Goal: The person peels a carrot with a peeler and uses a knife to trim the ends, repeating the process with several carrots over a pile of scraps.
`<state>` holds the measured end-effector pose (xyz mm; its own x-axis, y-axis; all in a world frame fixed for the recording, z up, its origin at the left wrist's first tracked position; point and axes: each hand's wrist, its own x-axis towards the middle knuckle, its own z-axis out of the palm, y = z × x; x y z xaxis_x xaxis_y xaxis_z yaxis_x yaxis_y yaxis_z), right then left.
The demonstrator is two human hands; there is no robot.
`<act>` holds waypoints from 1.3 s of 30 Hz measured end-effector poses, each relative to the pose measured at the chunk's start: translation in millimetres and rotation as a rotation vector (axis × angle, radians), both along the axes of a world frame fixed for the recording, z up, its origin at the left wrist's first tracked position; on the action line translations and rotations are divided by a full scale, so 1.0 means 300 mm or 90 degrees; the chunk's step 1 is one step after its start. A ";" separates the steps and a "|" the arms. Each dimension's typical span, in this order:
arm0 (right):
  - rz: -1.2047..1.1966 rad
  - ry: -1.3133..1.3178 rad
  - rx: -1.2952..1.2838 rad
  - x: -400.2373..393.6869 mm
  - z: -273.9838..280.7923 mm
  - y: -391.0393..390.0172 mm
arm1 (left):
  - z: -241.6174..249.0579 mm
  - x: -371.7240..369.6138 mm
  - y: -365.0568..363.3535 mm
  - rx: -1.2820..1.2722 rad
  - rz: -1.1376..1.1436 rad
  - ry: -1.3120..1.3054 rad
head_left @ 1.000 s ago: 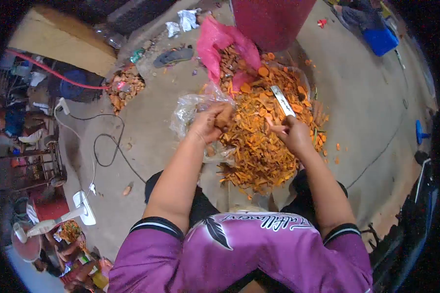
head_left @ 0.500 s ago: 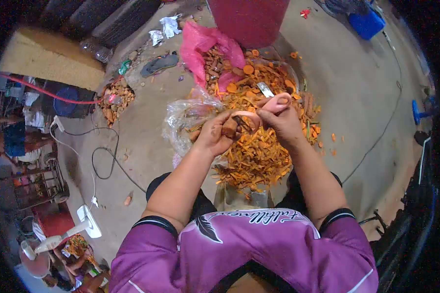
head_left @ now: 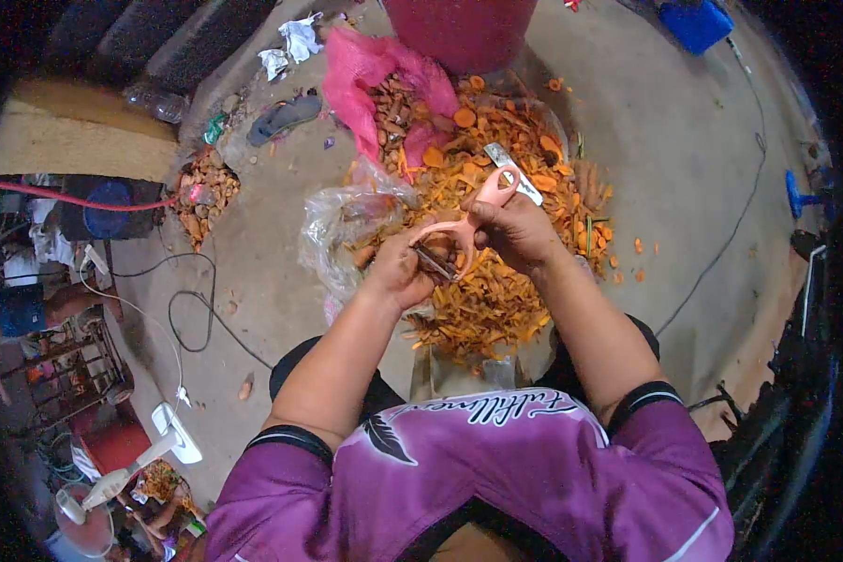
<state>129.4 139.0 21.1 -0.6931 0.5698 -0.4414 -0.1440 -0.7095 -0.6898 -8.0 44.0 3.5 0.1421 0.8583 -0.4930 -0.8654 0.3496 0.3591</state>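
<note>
My right hand (head_left: 515, 227) is closed around the handle of a pink Y-shaped peeler (head_left: 499, 187). The peeler's head reaches over to my left hand (head_left: 399, 272), whose fingers are curled around a brown-skinned root (head_left: 440, 249), mostly hidden by the fingers and the peeler. Both hands hover above a heap of orange root slices and peel strips (head_left: 496, 304). On that heap, just beyond my right hand, lies a flat metal blade (head_left: 526, 186); I cannot make out its handle.
Behind the heap stand a red tub (head_left: 464, 37) and a pink mesh bag (head_left: 351, 84) of unpeeled roots. Clear plastic (head_left: 332, 229) lies to the left. Farther left are a sandal (head_left: 286, 117), a small root pile (head_left: 206, 192), a dark cable (head_left: 211, 300) and a white fan (head_left: 173, 433).
The peeler has swung so its head and blade now face my left hand, with its handle tilted up. The root is more covered than before. The view has shifted slightly.
</note>
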 end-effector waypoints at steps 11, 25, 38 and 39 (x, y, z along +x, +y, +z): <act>-0.208 -0.100 0.081 0.032 -0.057 0.063 | 0.002 -0.035 -0.020 -0.053 0.004 -0.029; -0.109 -0.083 0.040 0.039 -0.037 0.034 | -0.010 0.010 -0.013 -0.103 0.005 0.060; -0.005 0.006 -0.037 0.026 -0.056 -0.025 | 0.037 0.027 0.010 -0.159 0.021 0.019; -0.014 -0.038 -0.040 0.027 -0.054 -0.017 | 0.043 0.032 0.012 -0.164 0.022 0.039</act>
<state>137.5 133.8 5.0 -0.6523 0.5537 -0.5176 -0.1191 -0.7492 -0.6515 1.6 47.6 16.4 0.0774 0.7069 -0.7031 -0.8576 0.4068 0.3146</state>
